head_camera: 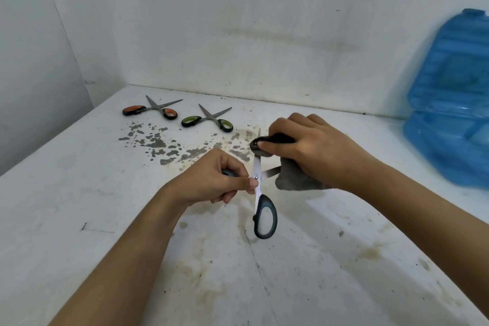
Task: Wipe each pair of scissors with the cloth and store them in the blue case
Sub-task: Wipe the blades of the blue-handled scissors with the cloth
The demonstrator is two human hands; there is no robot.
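Blue-handled scissors (260, 204) open in your left hand (211, 180); right hand (312, 151) grips cloth (291, 177), wiping blade. Two pairs (177, 115) unwiped on desk (79, 193); case (449, 114) waits.

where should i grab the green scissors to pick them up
By a handle loop, from above on the near side. The green scissors lie flat and open on the table, both loops toward you and the blades pointing at the wall, so the near loop is easiest to reach and keeps fingers off the edges. The orange scissors lie well clear to their left.
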